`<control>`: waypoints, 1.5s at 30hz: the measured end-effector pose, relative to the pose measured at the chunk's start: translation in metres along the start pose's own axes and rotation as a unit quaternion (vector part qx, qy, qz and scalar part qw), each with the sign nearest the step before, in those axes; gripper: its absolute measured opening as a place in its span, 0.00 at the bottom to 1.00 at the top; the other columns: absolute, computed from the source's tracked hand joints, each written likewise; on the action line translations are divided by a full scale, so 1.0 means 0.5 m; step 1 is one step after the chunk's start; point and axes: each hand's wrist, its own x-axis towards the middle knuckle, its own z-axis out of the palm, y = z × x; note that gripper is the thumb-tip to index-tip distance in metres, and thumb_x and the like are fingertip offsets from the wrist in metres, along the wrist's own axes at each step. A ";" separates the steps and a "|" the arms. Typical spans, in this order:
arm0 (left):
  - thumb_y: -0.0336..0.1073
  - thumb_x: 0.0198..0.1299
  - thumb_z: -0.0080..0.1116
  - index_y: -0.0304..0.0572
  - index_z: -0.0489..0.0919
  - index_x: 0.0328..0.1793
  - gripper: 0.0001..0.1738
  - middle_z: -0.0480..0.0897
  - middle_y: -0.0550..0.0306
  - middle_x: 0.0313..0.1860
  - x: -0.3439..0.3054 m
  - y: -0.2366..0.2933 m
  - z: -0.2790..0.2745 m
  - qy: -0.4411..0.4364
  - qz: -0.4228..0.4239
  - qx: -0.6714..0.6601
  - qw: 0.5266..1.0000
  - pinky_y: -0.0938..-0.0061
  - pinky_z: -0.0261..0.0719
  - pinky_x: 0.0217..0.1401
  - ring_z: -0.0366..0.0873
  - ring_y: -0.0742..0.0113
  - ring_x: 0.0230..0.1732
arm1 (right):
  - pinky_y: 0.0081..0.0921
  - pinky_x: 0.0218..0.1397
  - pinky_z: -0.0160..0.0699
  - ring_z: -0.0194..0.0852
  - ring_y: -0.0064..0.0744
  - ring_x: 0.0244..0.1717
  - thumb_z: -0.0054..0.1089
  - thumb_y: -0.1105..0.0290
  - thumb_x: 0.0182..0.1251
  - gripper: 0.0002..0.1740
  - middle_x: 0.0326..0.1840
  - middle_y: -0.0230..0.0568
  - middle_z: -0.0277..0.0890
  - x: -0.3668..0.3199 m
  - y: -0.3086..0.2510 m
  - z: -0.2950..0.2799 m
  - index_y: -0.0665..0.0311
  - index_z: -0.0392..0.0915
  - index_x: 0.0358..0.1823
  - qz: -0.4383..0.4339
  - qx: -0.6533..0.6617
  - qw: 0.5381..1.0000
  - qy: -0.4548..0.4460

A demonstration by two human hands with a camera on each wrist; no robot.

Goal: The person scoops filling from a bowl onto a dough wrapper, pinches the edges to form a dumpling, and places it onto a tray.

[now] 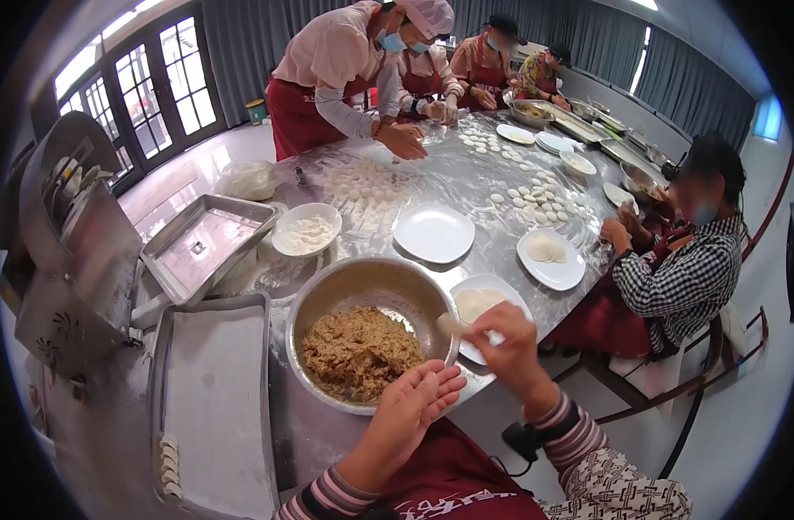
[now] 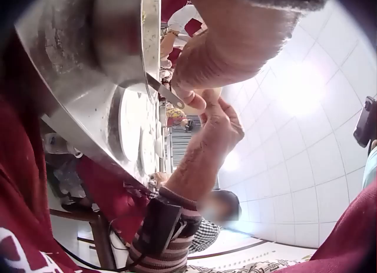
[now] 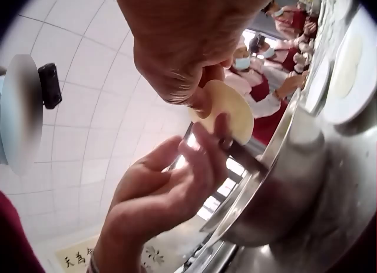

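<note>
1. The right hand [image 1: 507, 345] pinches a pale dough round [image 3: 231, 111] by its edge, over the right side of the metal bowl [image 1: 431, 299].
2. The left hand [image 1: 411, 407] is open, palm up, at the bowl's near side.
3. A flat metal handle [image 3: 246, 156] shows beside its fingers; contact cannot be told.
4. The bowl holds brown filling [image 1: 358, 351].

From the head, looks forward and down, wide, over left hand [image 1: 410, 403] and right hand [image 1: 505, 347] and across the silvery metal desk [image 1: 371, 234] beyond. From each wrist, looks very close past the near hand toward the other, turned sideways, with white tiled ceiling [image 2: 288, 173] behind. Shares, between both wrist views, round silver metal bowl [image 3: 283, 185] beside the hands and pale round dough wrapper [image 3: 231, 111].
</note>
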 end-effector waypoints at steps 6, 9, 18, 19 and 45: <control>0.43 0.73 0.43 0.35 0.71 0.60 0.20 0.77 0.52 0.53 0.000 -0.005 -0.065 0.047 0.057 -0.118 0.990 0.67 0.76 0.56 0.76 0.63 0.53 | 0.33 0.41 0.70 0.75 0.38 0.35 0.66 0.74 0.39 0.13 0.31 0.34 0.76 -0.026 -0.109 0.074 0.60 0.80 0.31 -0.234 -0.024 0.968 -0.091; 0.38 0.73 0.42 0.35 0.70 0.61 0.18 0.78 0.50 0.54 -0.014 0.006 -0.092 0.111 0.108 -0.058 0.986 0.62 0.76 0.59 0.76 0.58 0.56 | 0.35 0.43 0.72 0.76 0.39 0.38 0.69 0.73 0.42 0.14 0.35 0.37 0.78 -0.023 -0.132 0.073 0.62 0.80 0.35 -0.236 -0.002 0.966 -0.109; 0.28 0.64 0.58 0.34 0.79 0.50 0.10 0.84 0.55 0.44 -0.118 0.061 -0.179 0.218 0.290 0.064 0.930 0.71 0.82 0.46 0.83 0.64 0.42 | 0.33 0.47 0.79 0.77 0.46 0.45 0.76 0.68 0.43 0.31 0.48 0.46 0.77 -0.054 -0.094 0.004 0.63 0.77 0.53 -0.039 0.068 0.957 -0.278; 0.28 0.64 0.58 0.34 0.79 0.50 0.10 0.84 0.55 0.44 -0.129 0.063 -0.179 0.221 0.290 0.062 0.929 0.71 0.82 0.46 0.83 0.64 0.42 | 0.33 0.47 0.79 0.77 0.45 0.46 0.76 0.70 0.43 0.31 0.48 0.46 0.76 -0.063 -0.086 0.016 0.63 0.77 0.54 -0.069 0.021 0.954 -0.292; 0.26 0.62 0.60 0.31 0.78 0.49 0.11 0.84 0.52 0.41 -0.151 0.014 -0.223 0.298 0.254 0.057 0.918 0.72 0.83 0.46 0.83 0.66 0.40 | 0.30 0.37 0.80 0.82 0.43 0.33 0.66 0.78 0.53 0.08 0.35 0.46 0.83 -0.067 -0.080 0.150 0.66 0.82 0.36 -0.076 0.075 0.965 -0.241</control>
